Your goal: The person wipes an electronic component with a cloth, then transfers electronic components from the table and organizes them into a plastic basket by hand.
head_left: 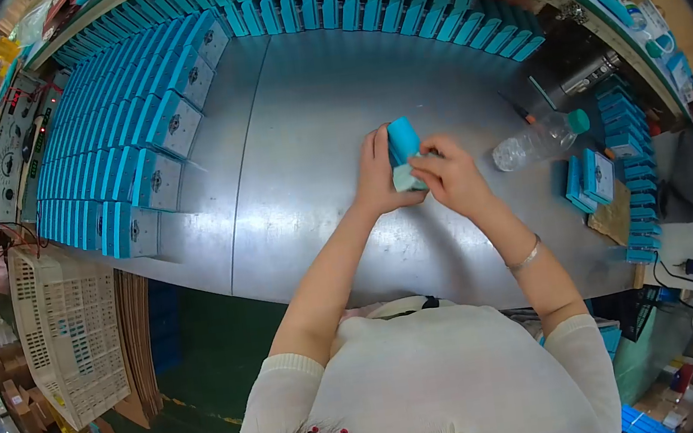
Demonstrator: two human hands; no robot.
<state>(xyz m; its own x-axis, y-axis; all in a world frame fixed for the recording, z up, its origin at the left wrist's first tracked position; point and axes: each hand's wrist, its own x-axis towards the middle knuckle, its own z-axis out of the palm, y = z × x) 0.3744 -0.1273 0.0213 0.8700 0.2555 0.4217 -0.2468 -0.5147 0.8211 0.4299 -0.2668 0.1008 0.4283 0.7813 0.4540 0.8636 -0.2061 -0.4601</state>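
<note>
Left of the clear bottle, over the tabletop: left hand holding a blue case; right hand, fingers bunched, at its paler end, grip unclear.

The blue piece in hand looks smooth, the tabletop softly glossy metal, and the bottle shiny clear plastic.
</note>
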